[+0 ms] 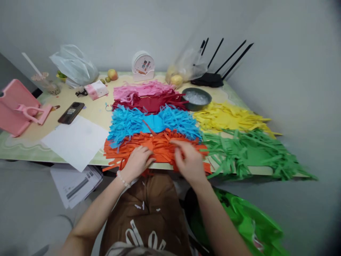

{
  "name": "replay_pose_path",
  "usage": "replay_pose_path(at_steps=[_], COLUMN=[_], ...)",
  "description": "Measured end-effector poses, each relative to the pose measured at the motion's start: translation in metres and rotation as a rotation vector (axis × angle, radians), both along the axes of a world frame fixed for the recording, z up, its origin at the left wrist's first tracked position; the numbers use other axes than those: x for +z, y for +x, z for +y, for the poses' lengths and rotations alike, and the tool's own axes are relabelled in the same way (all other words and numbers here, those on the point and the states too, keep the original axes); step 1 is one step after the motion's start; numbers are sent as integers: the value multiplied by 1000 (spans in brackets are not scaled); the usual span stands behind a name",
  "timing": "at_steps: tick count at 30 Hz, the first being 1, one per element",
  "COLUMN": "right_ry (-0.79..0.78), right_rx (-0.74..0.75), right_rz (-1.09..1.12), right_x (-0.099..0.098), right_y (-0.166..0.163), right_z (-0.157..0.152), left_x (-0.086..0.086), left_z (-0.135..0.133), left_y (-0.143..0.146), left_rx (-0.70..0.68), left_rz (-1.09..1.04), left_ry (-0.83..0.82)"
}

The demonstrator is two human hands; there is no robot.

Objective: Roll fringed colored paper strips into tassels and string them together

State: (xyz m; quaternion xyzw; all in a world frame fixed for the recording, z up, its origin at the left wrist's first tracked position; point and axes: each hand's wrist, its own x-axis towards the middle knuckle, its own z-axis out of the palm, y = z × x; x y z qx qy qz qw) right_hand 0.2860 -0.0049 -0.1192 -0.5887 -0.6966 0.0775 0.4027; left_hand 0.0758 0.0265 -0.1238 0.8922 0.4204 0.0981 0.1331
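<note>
Both my hands are on fringed orange paper (160, 154) at the table's front edge. My left hand (139, 160), with a beaded bracelet at the wrist, lies over its left half, fingers loosely bent and thumb apart. On the right half is my right hand (188, 159), index finger stretched out and thumb apart, a little blurred. Nothing shows gripped in either hand. Fringed blue paper (156, 123) lies just behind the orange, partly overlapped by its strips. Dark red paper (151, 104) and pink paper (149, 89) follow further back. My hands hide parts of the orange strips.
Fringed yellow paper (226, 119) and green paper (258, 154) lie right. A dark bowl (198, 106) and black router (207, 80) stand behind. Left are a white sheet (77, 140), phone (71, 113) and pink stand (18, 108). A green bag (245, 220) is below.
</note>
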Motion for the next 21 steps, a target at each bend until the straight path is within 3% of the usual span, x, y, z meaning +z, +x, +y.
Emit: replay_pose_path(at_steps=[2, 4, 8, 10, 11, 12, 14, 16, 17, 21], right_ry=[-91, -158, -153, -81, -34, 7, 15, -91, -166, -336], right_rx=[219, 261, 46, -102, -146, -143, 19, 230, 294, 315], right_rz=[-137, -256, -266, -219, -194, -177, -195, -288, -350, -492], right_x=[-7, -16, -23, -22, -20, -18, -15, -13, -13, -15], right_y=[-25, -35, -7, 10, 15, 17, 13, 6, 4, 8], right_z=[-1, 4, 9, 3, -2, -7, -16, -20, -19, -8], left_x=[3, 7, 16, 22, 25, 28, 30, 29, 26, 12], left_z=[-2, -4, -11, -17, -20, -23, -25, -22, -19, -1], left_y=[-4, -18, -60, -69, -67, -61, -39, -13, -2, 14], left_rx=[34, 103, 407, 558, 568, 511, 227, -41, -105, -55], left_rz=[15, 37, 82, 46, -1, -54, -110, -29, 40, 169], left_ry=[41, 85, 185, 295, 346, 375, 325, 187, 119, -3])
